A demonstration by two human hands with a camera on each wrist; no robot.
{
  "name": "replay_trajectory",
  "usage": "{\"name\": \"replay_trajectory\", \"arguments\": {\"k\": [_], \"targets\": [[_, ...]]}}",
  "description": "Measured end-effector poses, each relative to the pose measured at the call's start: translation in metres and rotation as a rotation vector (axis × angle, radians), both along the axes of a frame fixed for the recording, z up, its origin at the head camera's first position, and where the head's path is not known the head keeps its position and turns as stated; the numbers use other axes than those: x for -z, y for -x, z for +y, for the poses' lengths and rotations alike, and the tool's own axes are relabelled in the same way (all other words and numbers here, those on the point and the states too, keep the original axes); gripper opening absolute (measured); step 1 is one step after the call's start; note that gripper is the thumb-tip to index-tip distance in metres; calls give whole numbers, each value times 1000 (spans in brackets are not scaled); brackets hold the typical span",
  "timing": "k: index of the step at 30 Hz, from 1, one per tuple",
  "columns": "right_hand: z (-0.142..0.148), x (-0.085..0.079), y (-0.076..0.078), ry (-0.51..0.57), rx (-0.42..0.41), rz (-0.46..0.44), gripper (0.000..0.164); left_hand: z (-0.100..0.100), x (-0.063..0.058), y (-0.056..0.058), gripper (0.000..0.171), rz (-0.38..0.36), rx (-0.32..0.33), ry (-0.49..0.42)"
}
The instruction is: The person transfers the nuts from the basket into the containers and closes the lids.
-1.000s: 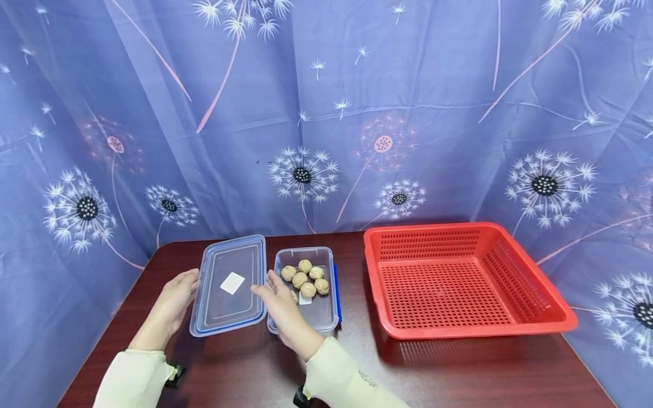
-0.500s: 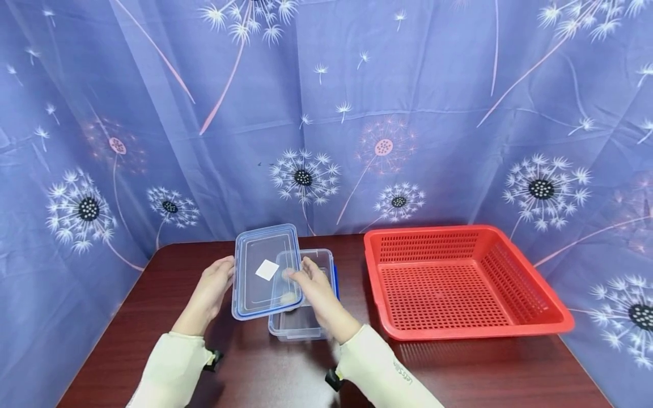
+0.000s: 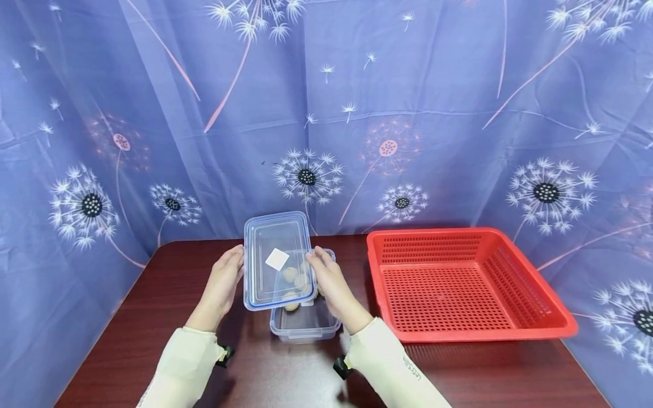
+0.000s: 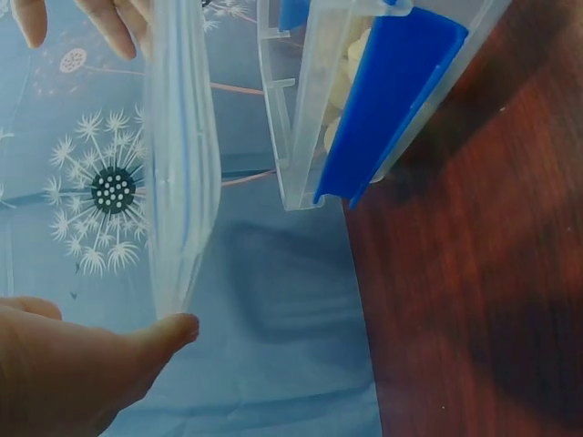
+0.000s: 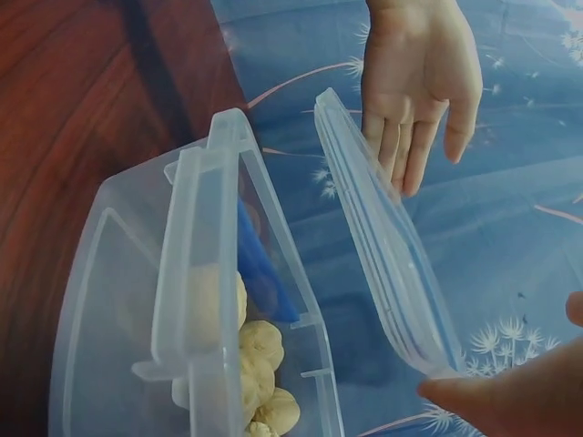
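A clear rectangular lid (image 3: 260,280) with a blue seal and a white square label (image 3: 277,259) is held in the air, tilted, over the left part of a clear plastic container (image 3: 306,333). My left hand (image 3: 223,286) holds its left edge; my right hand (image 3: 334,286) grips its right edge, thumb on the near face. In both wrist views the lid shows edge-on, apart from the container. Walnuts (image 5: 262,344) lie inside the container, partly seen through the lid in the head view. A blue side latch (image 4: 392,109) hangs on the container's wall.
A large red perforated basket (image 3: 474,335) stands on the right side of the dark wooden table (image 3: 153,334). A blue curtain (image 3: 326,130) with dandelion prints hangs behind and beside the table.
Both hands have carried the lid to the right and up, from beside the container to over it. The lid now overlaps the walnuts in the head view; the basket stays put.
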State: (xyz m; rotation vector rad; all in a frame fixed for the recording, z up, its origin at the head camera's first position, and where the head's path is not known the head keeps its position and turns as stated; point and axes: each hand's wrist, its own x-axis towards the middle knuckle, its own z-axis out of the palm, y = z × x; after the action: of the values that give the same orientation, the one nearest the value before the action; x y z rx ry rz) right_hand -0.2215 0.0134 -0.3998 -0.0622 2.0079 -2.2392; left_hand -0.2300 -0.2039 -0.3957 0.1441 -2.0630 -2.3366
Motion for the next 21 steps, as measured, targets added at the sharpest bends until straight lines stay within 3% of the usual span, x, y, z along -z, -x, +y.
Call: {"name": "replay_trajectory", "arguments": {"k": [6, 12, 21], "targets": [[-5, 1, 5, 80, 80, 1, 57, 2, 4, -2, 48, 40, -21, -17], [-10, 7, 10, 179, 174, 34, 46, 8, 8, -1, 45, 84, -90, -37], [-15, 3, 13, 404, 255, -82, 36, 15, 9, 1, 40, 78, -226, 14]]}}
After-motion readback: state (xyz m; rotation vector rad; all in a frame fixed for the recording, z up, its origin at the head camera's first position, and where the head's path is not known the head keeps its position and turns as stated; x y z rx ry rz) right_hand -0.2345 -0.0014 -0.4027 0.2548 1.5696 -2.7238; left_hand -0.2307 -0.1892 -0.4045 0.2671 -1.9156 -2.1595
